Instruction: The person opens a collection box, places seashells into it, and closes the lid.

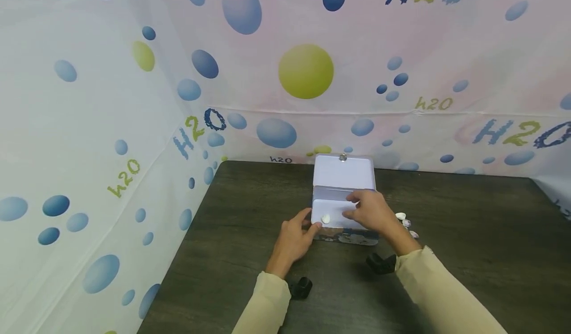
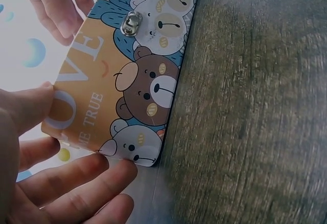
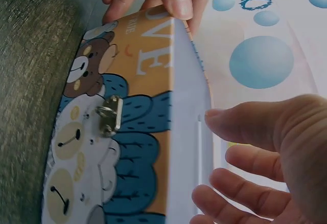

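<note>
A hinged tin box (image 1: 350, 236) stands on the table with its white-lined lid (image 1: 343, 171) raised at the back. Cartoon bears and a metal clasp (image 2: 132, 24) mark its front. My left hand (image 1: 293, 239) holds the box at the front left corner, thumb at the rim and fingers along the side. A small white piece (image 1: 326, 218), perhaps a shell, lies inside near that corner. My right hand (image 1: 369, 211) hovers over the right half of the box, thumb and fingers apart. Nothing shows between them.
Several small whitish pieces (image 1: 406, 223) lie on the dark wooden table (image 1: 468, 235) right of the box, partly behind the right wrist. A printed curtain (image 1: 308, 126) hangs behind the table and along its left side.
</note>
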A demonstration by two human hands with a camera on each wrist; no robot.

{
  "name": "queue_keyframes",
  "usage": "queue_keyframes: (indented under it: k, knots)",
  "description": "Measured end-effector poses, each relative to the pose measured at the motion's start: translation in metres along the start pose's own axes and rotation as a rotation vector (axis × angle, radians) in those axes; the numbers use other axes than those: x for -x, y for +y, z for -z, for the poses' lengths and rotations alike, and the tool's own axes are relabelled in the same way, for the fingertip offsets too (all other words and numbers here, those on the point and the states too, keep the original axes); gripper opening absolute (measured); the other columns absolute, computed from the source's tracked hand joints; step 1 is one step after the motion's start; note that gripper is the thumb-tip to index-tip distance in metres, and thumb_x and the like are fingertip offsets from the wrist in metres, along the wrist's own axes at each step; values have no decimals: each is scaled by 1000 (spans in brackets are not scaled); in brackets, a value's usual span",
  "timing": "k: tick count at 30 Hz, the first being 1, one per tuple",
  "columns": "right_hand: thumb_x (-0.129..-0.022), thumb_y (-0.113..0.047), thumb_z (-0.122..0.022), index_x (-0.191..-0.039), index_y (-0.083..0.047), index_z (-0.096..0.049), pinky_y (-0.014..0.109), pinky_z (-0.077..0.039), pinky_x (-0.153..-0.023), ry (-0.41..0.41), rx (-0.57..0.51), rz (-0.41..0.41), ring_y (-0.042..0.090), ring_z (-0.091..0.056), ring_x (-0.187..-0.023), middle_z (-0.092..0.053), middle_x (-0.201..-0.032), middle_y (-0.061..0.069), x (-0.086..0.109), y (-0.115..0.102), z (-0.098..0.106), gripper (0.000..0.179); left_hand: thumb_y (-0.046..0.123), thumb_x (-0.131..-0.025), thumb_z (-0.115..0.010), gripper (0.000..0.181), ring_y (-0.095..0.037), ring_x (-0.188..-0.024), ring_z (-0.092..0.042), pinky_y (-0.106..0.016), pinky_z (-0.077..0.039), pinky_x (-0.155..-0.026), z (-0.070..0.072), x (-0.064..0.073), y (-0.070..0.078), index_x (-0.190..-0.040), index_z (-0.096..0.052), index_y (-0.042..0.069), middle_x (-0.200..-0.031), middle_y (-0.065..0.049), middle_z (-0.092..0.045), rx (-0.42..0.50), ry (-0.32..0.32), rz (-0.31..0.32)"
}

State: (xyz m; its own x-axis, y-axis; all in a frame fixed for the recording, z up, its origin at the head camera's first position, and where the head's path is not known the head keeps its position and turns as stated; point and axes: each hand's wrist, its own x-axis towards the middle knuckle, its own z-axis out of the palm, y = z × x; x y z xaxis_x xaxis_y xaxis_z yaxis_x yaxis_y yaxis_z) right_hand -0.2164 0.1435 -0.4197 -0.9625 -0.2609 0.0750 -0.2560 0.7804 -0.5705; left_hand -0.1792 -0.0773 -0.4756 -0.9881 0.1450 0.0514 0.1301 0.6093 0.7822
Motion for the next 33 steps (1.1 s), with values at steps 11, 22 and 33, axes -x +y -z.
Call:
queue_keyframes:
  k: [11, 22, 33]
  knots:
    - [-88, -16, -75, -116, 9, -69, 50, -55, -74, 0, -18, -28, 39, -66, -97, -69, -107, 24, 19, 7, 30, 38, 38, -98, -66, 55, -23, -90, -73, -46, -56, -81, 0, 2, 1, -141, -56, 7, -112, -17, -71, -4, 5, 8]
    - [-90, -23, -75, -119, 8, -66, 52, -55, -70, 13, 5, -106, 40, -66, -94, -68, -105, 26, 37, 35, 52, 43, 38, -97, -67, 55, -25, -94, -72, -47, -55, -82, -1, 1, 0, -141, -56, 8, -114, -17, -71, -1, 7, 31]
    - [-94, -29, -71, -127, 10, -59, 58, -51, -77, 21, 12, -190, 47, -60, -105, -62, -118, 32, 53, 72, 63, 52, 39, -97, -67, 55, -22, -93, -72, -46, -56, -82, -2, 1, -2, -142, -56, 8, -114, -16, -71, 12, 12, 25]
